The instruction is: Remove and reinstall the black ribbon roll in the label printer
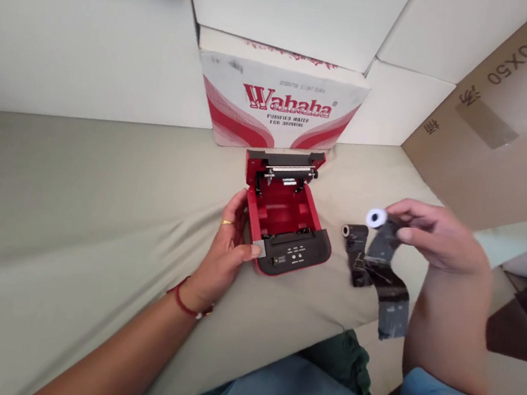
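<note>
A red and black label printer (283, 226) sits on the cloth with its lid (285, 164) tilted up, showing a bare red compartment inside. Along the printer's left side, my left hand (228, 238) grips the body, thumb on the front corner. Off to the right, my right hand (418, 229) pinches a roll of black ribbon with a white end (377, 219). A length of dark ribbon (393, 301) hangs down from it. Beside this lies a smaller black ribbon roll (356, 233); whether the two are joined I cannot tell.
Behind the printer stands a Wahaha water carton (286, 109) among stacked white boxes (89, 42). A large brown cardboard box (513, 128) rises at the right. Pale green cloth (72, 197) covers the surface, with some folds.
</note>
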{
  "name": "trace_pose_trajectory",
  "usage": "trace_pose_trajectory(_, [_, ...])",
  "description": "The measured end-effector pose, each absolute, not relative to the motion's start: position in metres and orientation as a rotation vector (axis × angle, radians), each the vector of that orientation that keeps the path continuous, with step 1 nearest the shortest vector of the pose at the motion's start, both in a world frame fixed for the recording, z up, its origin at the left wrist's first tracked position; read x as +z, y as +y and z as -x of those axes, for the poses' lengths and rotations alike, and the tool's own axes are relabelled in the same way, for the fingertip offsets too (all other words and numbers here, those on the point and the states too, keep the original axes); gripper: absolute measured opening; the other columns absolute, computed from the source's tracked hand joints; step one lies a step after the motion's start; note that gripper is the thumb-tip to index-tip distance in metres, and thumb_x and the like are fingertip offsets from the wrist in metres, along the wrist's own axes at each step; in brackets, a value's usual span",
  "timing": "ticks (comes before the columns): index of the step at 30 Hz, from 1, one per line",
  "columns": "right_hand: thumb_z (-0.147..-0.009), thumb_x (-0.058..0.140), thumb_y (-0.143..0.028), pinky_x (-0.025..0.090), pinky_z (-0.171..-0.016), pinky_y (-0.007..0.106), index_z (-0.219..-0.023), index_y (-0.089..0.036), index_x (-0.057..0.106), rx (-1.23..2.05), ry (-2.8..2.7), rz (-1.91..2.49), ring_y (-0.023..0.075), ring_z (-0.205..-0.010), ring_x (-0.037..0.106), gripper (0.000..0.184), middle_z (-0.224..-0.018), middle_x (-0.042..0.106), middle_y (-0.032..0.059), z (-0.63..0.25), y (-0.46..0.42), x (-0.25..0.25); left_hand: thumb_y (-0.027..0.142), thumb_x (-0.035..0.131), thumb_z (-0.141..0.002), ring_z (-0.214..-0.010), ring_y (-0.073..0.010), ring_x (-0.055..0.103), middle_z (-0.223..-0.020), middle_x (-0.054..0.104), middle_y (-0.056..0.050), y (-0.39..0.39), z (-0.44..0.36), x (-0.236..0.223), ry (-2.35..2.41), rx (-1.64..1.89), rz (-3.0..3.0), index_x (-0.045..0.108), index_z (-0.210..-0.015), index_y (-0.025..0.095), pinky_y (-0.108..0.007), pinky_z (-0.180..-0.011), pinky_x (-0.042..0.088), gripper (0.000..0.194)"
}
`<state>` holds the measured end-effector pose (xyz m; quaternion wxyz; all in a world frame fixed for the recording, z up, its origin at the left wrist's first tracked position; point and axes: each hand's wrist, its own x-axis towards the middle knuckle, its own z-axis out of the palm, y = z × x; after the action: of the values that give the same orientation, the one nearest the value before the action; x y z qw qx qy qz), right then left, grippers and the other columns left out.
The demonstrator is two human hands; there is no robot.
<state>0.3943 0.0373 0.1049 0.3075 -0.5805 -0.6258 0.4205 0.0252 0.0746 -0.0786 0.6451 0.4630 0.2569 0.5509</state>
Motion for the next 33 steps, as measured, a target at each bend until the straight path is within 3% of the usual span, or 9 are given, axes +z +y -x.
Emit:
trace_pose_trajectory(4, [-0.090,0.093,-0.064,0.057,-0.069,0.032,-0.110,-0.021,0.084,1.241,-1.823,1.682,0.0189,-0.074,0.072,0.048,-0.090,0.083,0.0026,-0.378,0.054,0.059,0.054,0.103,-0.081,-0.176,-0.0405,0.050,-0.190,0.052,-0.004,0.078,-0.025,-0.081,0.600,1.259,-1.062,0.055,-0.173,0.047,-0.059,-0.143,0.050,0.104])
trace_pose_trajectory(8, [-0.103,0.074,-0.062,0.043,-0.059,0.031,-0.133,-0.019,0.085,0.868,-1.822,1.921,0.0165,-0.058,0.053,0.054,-0.068,0.065,-0.0054,-0.369,0.056,0.031,0.054,0.105,-0.076,-0.176,-0.0394,0.049,-0.189,0.053,-0.002,0.080,-0.024,-0.083,0.599,1.264,-1.057,0.059,-0.169,0.048,-0.057,-0.142,0.050,0.104])
trace_pose_trajectory(12, [-0.108,0.063,-0.041,0.056,-0.078,0.037,-0.126,-0.018,0.089,0.402,-1.793,2.076,0.0209,-0.076,0.069,0.039,-0.095,0.084,0.0070,-0.395,0.056,0.031,0.053,0.105,-0.076,-0.175,-0.0381,0.051,-0.189,0.053,-0.002,0.080,-0.024,-0.081,0.617,1.272,-1.042,0.060,-0.169,0.048,-0.054,-0.142,0.050,0.103])
trace_pose_trajectory(16, [-0.096,0.074,-0.021,0.061,-0.087,0.036,-0.116,-0.021,0.092,0.438,-1.928,2.084,0.0206,-0.084,0.075,0.027,-0.111,0.090,0.0084,-0.410,0.055,0.028,0.053,0.104,-0.076,-0.172,-0.0372,0.054,-0.185,0.057,-0.003,0.079,-0.024,-0.080,0.643,1.285,-1.046,0.061,-0.169,0.046,-0.052,-0.139,0.054,0.102])
trace_pose_trajectory(18, [-0.098,0.073,-0.016,0.063,-0.090,0.035,-0.117,-0.021,0.092,0.461,-2.001,2.072,0.0205,-0.088,0.078,0.028,-0.114,0.091,0.0086,-0.409,0.052,0.025,0.052,0.104,-0.077,-0.170,-0.0362,0.056,-0.184,0.058,-0.003,0.078,-0.024,-0.080,0.644,1.285,-1.046,0.062,-0.169,0.046,-0.050,-0.136,0.056,0.101])
trace_pose_trajectory(23, [-0.099,0.074,-0.012,0.066,-0.103,0.041,-0.131,-0.019,0.089,0.419,-2.152,2.060,0.0260,-0.108,0.081,0.036,-0.135,0.088,0.0144,-0.399,0.042,0.017,0.051,0.104,-0.077,-0.172,-0.0348,0.053,-0.186,0.056,-0.001,0.078,-0.025,-0.079,0.634,1.279,-1.031,0.061,-0.168,0.048,-0.048,-0.136,0.054,0.101])
trace_pose_trajectory(27, [-0.100,0.072,-0.010,0.064,-0.110,0.047,-0.132,-0.019,0.087,0.296,-2.222,2.121,0.0341,-0.126,0.078,0.036,-0.139,0.086,0.0189,-0.385,0.047,0.009,0.053,0.107,-0.072,-0.169,-0.0369,0.056,-0.184,0.057,-0.002,0.080,-0.026,-0.080,0.645,1.282,-0.998,0.064,-0.165,0.046,-0.049,-0.134,0.055,0.103])
trace_pose_trajectory(30, [-0.100,0.076,-0.015,0.066,-0.096,0.044,-0.129,-0.021,0.088,0.279,-2.249,2.204,0.0348,-0.116,0.082,0.031,-0.134,0.087,0.0183,-0.384,0.046,0.026,0.052,0.107,-0.071,-0.169,-0.0379,0.056,-0.184,0.058,-0.003,0.080,-0.026,-0.081,0.646,1.279,-0.994,0.064,-0.165,0.046,-0.051,-0.134,0.056,0.103])
trace_pose_trajectory(33, [-0.102,0.081,-0.026,0.066,-0.092,0.042,-0.126,-0.027,0.089,0.341,-2.298,2.194,0.0321,-0.105,0.085,0.026,-0.122,0.090,0.0119,-0.393,0.029,0.081,0.052,0.105,-0.075,-0.169,-0.0384,0.056,-0.183,0.058,-0.004,0.079,-0.026,-0.082,0.624,1.269,-1.007,0.061,-0.168,0.045,-0.052,-0.135,0.056,0.103])
